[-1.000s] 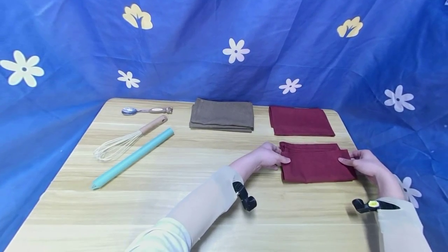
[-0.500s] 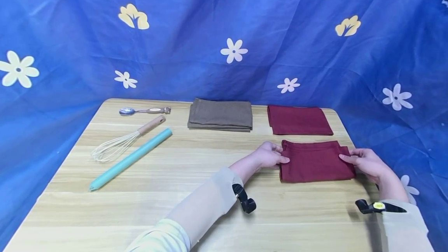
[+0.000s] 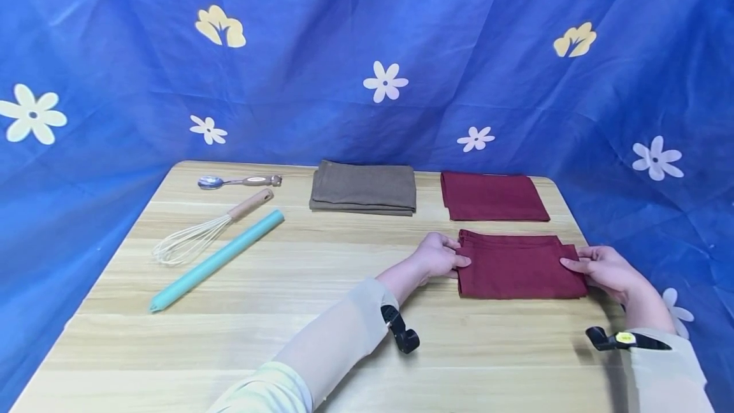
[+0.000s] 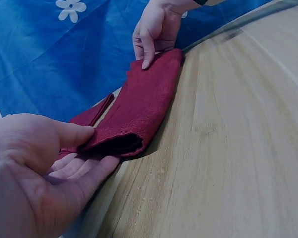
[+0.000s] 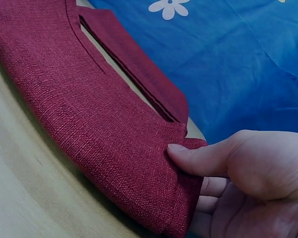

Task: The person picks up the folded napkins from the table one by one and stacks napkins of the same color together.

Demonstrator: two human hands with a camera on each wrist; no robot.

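A folded dark red cloth [image 3: 518, 269] lies at the right of the table, its layers showing along the far edge. My left hand [image 3: 438, 256] pinches its left end, thumb on top and fingers beneath. In the left wrist view, the cloth's folded end gapes beside the left thumb [image 4: 74, 135]. At the opposite end my right hand [image 3: 610, 271] pinches the cloth, its thumb [image 5: 188, 157] pressing the top and the other fingers tucked below. Just behind lies a second folded dark red cloth [image 3: 494, 197].
A folded grey-brown cloth [image 3: 364, 188] lies at the table's back middle. On the left are a spoon [image 3: 241, 181], a whisk [image 3: 212, 228] and a turquoise stick [image 3: 218, 260]. Blue flowered fabric [image 3: 321, 81] hangs behind the wooden table [image 3: 241, 336].
The right hand has shifted slightly outward to the right, and the held cloth's right end with it. Both hands keep their grip; the other things stay put.
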